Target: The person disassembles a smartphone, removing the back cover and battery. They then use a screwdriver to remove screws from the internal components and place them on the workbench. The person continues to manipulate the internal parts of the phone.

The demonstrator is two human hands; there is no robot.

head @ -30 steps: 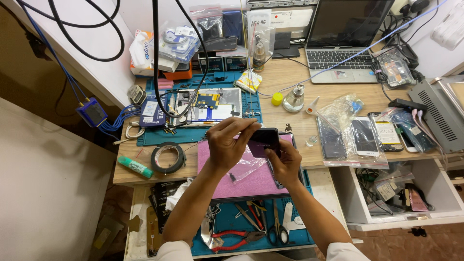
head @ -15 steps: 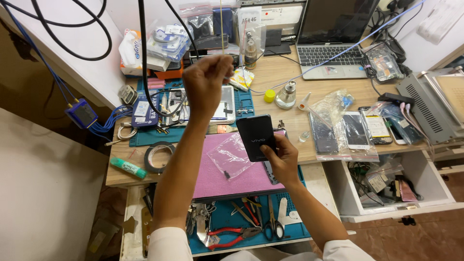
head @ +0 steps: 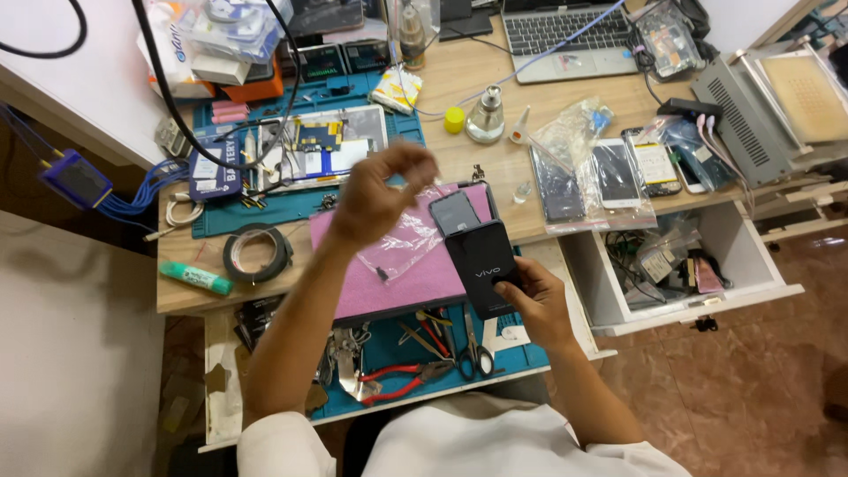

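My right hand [head: 535, 306] grips the lower end of a black phone [head: 480, 258], which lies back side up over the front edge of a pink work mat [head: 389, 281]. Just beyond it a second dark phone or screen [head: 454, 212] rests on the mat. A clear plastic bag [head: 408, 242] lies on the mat to the left of the phones. My left hand [head: 375, 196] hovers blurred above the mat, fingers curled, near the bag. Whether it holds anything small is hidden by the blur.
An open drawer [head: 740, 256] with cables sticks out at right. Scissors [head: 477, 355] and red pliers [head: 399, 380] lie on a lower blue tray. A tape roll [head: 256, 253], green marker [head: 194, 278], bagged phones [head: 609, 177], a glass bottle [head: 486, 115] and laptop [head: 574, 31] crowd the desk.
My left hand has come back down from the far side of the desk to above the pink mat. The right hand has lowered the black phone nearer the mat's front edge.
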